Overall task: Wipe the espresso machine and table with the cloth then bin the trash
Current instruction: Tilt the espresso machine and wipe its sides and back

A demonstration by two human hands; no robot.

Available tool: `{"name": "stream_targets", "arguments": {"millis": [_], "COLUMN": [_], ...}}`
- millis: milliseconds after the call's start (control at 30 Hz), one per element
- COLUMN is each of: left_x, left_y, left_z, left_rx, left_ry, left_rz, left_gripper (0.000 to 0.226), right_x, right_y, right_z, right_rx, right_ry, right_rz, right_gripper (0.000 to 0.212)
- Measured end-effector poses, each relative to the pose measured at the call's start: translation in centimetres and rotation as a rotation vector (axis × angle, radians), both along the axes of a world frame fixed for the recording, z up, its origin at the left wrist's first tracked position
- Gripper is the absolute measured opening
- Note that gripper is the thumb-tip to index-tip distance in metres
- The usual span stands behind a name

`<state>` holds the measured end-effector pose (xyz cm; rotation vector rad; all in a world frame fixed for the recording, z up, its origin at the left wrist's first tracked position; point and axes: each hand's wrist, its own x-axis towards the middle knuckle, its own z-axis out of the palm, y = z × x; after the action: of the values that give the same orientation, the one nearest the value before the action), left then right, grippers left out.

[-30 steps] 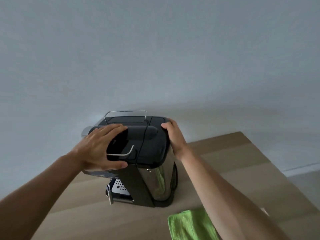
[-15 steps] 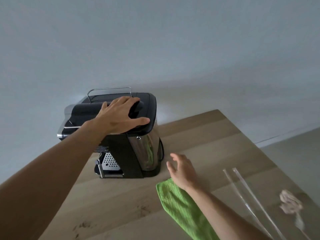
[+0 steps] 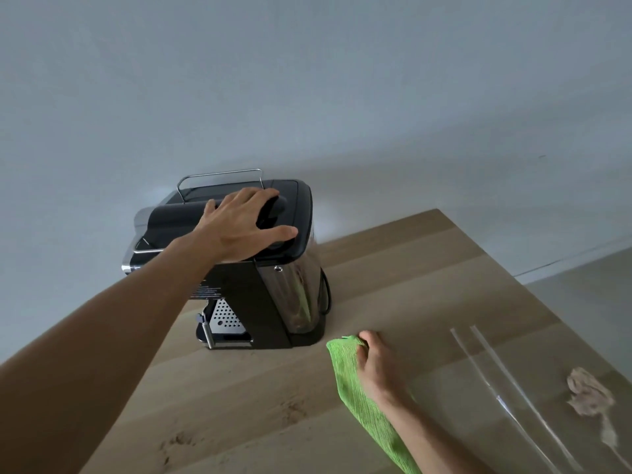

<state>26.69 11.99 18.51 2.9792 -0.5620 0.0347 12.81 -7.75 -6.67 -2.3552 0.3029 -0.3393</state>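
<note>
A black and steel espresso machine point(image 3: 273, 295) stands on the wooden table point(image 3: 410, 275) near the wall. My left hand point(image 3: 239, 227) lies flat on its black top, fingers spread. A green cloth point(image 3: 355, 391) lies on the table just right of the machine's base. My right hand point(image 3: 376, 364) rests on the cloth's far end with fingers curled onto it. A crumpled brownish scrap of trash point(image 3: 588, 391) lies at the right edge of the table.
A clear plastic strip or wrapper point(image 3: 506, 398) lies between the cloth and the crumpled scrap. Brown crumb stains point(image 3: 178, 443) mark the table in front of the machine. The plain wall point(image 3: 307, 80) is right behind the machine. Floor point(image 3: 588, 295) shows beyond the table's right edge.
My right hand left the machine's right side, dropped to the table and came down onto the green cloth. My left hand stayed on the machine's top. The view tilted down and right.
</note>
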Motion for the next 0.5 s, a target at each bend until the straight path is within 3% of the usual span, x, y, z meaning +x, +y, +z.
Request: {"name": "stream_targets", "arguments": {"millis": [100, 233, 367, 500], "left_x": [-0.2, -0.4, -0.5, -0.5], "left_y": [-0.1, -0.1, 0.0, 0.0], "left_z": [0.1, 0.2, 0.3, 0.3], "left_rx": [0.001, 0.012, 0.001, -0.019], "left_ry": [-0.002, 0.016, 0.023, 0.024], "left_rz": [-0.002, -0.01, -0.02, -0.015], "left_gripper": [0.095, 0.097, 0.095, 0.093], "right_x": [-0.5, -0.2, 2.5, 7.9], "right_y": [0.3, 0.9, 1.0, 2.2], "right_z": [2.7, 7.9, 13.6, 15.3], "right_rx": [0.207, 0.523, 0.899, 1.335], "right_ry": [-0.335, -0.499, -0.602, -0.518], "right_rz": [0.039, 0.016, -0.057, -0.222], "right_gripper": [0.014, 0.016, 0.021, 0.019]}}
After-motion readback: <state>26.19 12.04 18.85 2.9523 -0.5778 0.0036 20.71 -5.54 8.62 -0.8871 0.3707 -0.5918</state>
